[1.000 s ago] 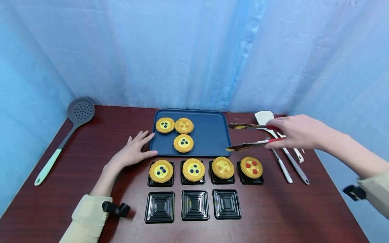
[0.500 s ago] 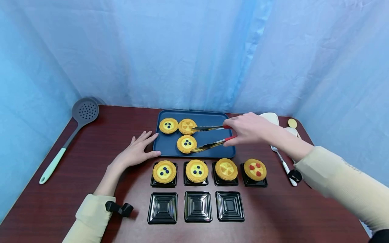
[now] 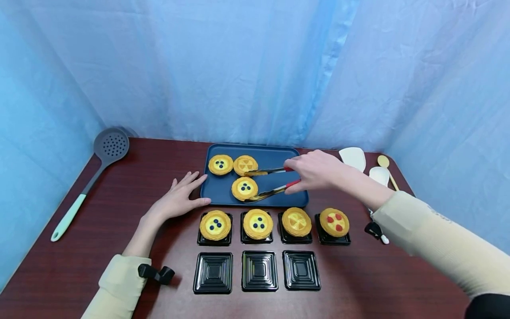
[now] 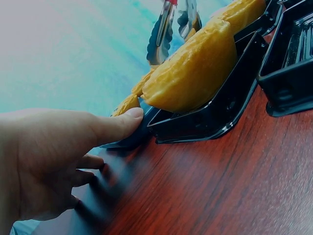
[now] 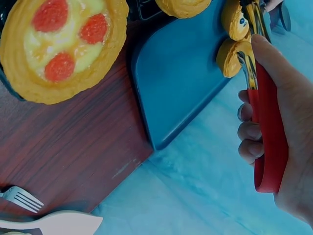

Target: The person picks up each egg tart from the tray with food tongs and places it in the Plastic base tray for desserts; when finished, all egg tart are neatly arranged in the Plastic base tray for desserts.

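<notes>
My right hand (image 3: 314,170) grips red-handled metal tongs (image 5: 271,132), reaching in over the blue tray (image 3: 279,155) from the right. The spread tong tips lie at the far and near sides of an egg tart with blueberries (image 3: 245,189); the far tip overlaps a tart with yellow fruit wedges (image 3: 245,164) in the head view. Another blueberry tart (image 3: 220,165) is at the tray's back left. My left hand (image 3: 177,197) has its fingers spread, with thumb and fingertips at the tray's left edge. In the left wrist view, the thumb (image 4: 120,126) is beside a tart in its black box base (image 4: 215,115).
In front of the tray, black square bases hold several tarts, the rightmost topped with red fruit (image 3: 334,222). Nearer are three more bases (image 3: 259,271) showing ribbed bottoms. A slotted skimmer (image 3: 105,155) lies left; a white spatula (image 3: 353,158), wooden-handled spoon and fork (image 5: 24,198) lie right.
My right hand has carried the tongs leftward from beside the tray to the front blueberry tart, the tips now at both its sides. The left hand stays at the tray; the head view shifted slightly.
</notes>
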A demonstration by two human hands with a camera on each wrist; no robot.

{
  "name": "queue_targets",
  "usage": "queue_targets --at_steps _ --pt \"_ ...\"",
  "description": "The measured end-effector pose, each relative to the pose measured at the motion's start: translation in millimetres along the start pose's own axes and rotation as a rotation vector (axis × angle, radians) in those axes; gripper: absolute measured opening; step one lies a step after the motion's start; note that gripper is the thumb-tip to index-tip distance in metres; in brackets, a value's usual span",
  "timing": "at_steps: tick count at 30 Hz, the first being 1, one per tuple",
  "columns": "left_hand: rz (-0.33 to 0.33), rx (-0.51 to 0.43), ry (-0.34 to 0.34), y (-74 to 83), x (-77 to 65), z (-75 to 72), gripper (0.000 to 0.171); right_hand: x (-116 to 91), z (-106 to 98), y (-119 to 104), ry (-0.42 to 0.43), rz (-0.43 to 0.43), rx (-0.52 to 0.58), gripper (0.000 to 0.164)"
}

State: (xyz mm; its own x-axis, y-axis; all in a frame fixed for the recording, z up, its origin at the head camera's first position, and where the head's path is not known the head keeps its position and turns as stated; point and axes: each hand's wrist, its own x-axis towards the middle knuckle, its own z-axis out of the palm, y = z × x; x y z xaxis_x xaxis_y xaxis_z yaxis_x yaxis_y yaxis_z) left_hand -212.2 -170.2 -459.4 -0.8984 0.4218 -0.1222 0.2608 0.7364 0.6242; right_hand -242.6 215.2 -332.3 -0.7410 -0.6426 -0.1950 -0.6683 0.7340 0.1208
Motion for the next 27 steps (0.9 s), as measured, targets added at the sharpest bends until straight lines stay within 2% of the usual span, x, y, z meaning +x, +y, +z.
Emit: queue_targets --at_steps 27 --pt "0.007 0.006 0.012 -1.2 -0.4 1.5 0.083 8.9 6.9 -6.5 -0.02 -0.019 -0.028 0.062"
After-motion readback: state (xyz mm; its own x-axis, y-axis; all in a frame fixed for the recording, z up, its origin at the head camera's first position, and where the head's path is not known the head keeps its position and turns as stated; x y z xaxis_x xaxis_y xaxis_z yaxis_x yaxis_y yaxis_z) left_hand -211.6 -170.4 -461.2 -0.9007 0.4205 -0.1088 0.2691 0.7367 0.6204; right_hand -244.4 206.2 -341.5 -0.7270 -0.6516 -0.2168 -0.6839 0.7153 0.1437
